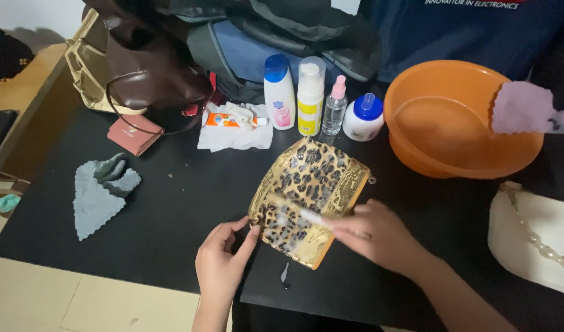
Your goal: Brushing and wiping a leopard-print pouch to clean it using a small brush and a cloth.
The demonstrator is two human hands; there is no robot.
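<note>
two bare hands are seen over a black table (171,203), where a glossy leopard-print pouch with gold trim (316,184) is pinned at its lower left corner by the left hand (222,261), fingers pinched on the edge. a thin, blurred brush-like stick (297,212) is gripped by the right hand (374,235) and laid across the pouch face. behind the pouch, four small white and clear bottles (313,95) are lined up beside an orange plastic basin (454,120), and a grey cloth (97,193) is spread well to the left.

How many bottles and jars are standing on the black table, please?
4, in a row behind the leopard pouch: blue-capped white bottle, tall white bottle, small pink-topped spray bottle, squat white jar. Others may be hidden among the bags.
</note>
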